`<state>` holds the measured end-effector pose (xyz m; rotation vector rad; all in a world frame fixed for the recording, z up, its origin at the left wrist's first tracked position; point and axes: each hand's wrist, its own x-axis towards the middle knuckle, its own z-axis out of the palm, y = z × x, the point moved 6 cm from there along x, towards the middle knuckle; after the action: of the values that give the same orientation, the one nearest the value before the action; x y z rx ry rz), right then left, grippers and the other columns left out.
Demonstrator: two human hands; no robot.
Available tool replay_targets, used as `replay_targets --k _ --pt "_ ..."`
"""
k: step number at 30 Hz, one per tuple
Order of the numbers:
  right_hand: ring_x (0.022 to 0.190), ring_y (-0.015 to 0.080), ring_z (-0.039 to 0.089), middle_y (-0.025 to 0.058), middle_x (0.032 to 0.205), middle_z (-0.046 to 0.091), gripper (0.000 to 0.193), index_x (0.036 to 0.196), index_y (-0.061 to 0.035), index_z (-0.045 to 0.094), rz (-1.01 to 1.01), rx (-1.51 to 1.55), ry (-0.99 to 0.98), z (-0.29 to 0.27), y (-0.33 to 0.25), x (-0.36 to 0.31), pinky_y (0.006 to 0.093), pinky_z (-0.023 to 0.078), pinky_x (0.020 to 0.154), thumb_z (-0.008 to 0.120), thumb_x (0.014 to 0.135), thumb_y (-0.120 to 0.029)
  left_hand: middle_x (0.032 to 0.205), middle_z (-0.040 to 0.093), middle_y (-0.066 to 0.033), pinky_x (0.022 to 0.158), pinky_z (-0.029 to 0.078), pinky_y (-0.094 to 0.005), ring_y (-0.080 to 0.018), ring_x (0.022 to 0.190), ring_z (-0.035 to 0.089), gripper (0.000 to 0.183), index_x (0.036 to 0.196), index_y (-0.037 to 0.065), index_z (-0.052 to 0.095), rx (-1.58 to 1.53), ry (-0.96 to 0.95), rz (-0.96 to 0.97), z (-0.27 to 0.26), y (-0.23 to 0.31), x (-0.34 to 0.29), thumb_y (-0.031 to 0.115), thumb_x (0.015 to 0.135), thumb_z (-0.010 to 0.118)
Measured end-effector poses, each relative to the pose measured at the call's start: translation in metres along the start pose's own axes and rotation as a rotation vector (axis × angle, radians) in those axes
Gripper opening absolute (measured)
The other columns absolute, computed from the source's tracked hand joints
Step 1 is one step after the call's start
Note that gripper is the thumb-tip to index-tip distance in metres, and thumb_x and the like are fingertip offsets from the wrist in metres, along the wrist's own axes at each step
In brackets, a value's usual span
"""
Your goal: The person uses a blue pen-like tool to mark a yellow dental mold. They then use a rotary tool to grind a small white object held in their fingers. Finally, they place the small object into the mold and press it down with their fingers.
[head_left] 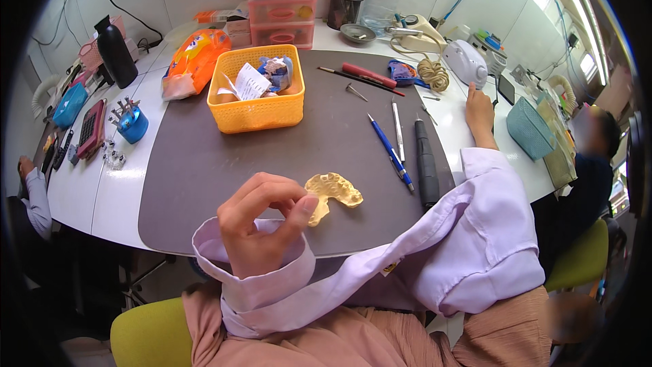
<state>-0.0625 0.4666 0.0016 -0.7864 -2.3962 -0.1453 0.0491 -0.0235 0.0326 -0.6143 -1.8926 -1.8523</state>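
A pale yellow dental cast (340,189), shaped like an arch with tooth forms, is pinched at its left end between the thumb and fingers of my left hand (261,214), above the near part of the grey mat. My right hand (480,117) reaches far to the right, a finger stretched to the front of a white rounded control unit (466,62); its other fingers are partly hidden. On the mat's right side lie a dark handpiece (426,163), a blue mechanical pencil (392,153) and a slim silver tool (398,130).
A yellow basket (258,119) with a paper slip and wrapped items stands on the mat (197,177). Behind are pink drawers (282,10), a brush holder (345,10) and coiled cord (432,73). A blue bur holder (131,124) stands left, a teal basket (530,128) right. People sit at both sides.
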Motion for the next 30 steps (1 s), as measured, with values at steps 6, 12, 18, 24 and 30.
replay_targets --k 6,12,18,24,30 --pt "0.066 0.0323 0.062 0.0146 0.069 0.061 0.041 0.089 -0.0068 0.054 -0.193 0.46 0.002 -0.043 -0.053 -0.013 0.0428 0.046 0.06 0.037 0.093 -0.043 0.07 0.06 -0.0072 0.051 0.042 -0.0227 -0.0137 0.058 0.054 0.014 0.075 0.001 0.064 0.01 -0.115 0.348 -0.004 0.014 -0.001 -0.001 0.065 0.073" --pt "0.068 0.0312 0.062 0.0143 0.07 0.061 0.035 0.11 -0.0129 0.045 -0.41 0.061 -0.473 -0.115 -0.11 -0.108 0.0405 0.048 0.063 0.054 0.087 -0.038 0.07 0.06 -0.0071 0.049 0.04 -0.0229 -0.0136 0.057 0.054 0.017 0.075 0.001 0.064 -0.016 -0.132 0.391 -0.007 0.015 -0.001 -0.004 0.062 0.074" --pt "0.072 0.0357 0.062 0.0183 0.075 0.062 0.04 0.125 -0.0103 0.038 -0.469 0.073 -0.346 -0.142 -0.119 -0.127 0.0446 0.047 0.063 0.047 0.091 -0.031 0.07 0.059 -0.007 0.048 0.04 -0.0226 -0.0125 0.057 0.052 0.016 0.073 0.002 0.064 0.016 -0.116 0.258 0.003 0.011 -0.001 -0.005 0.062 0.074" --pt "0.063 0.0348 0.058 0.0181 0.07 0.06 0.035 0.117 -0.0077 0.044 -0.625 0.183 -0.567 -0.138 -0.15 -0.14 0.0441 0.047 0.062 0.051 0.089 -0.028 0.07 0.059 -0.0073 0.049 0.041 -0.0225 -0.0127 0.058 0.053 0.016 0.073 0.001 0.063 0.015 -0.086 0.253 0.002 0.013 0.001 -0.005 0.062 0.073" --pt "0.056 0.013 0.053 0.0053 0.064 0.056 0.018 0.094 -0.0046 0.06 -0.418 0.785 -0.63 -0.146 -0.131 -0.13 0.0268 0.045 0.049 0.055 0.087 -0.02 0.071 0.06 -0.0082 0.049 0.041 -0.0227 -0.0135 0.057 0.053 0.016 0.075 0.0 0.063 0.024 -0.116 0.319 -0.001 0.012 -0.002 -0.005 0.063 0.073"
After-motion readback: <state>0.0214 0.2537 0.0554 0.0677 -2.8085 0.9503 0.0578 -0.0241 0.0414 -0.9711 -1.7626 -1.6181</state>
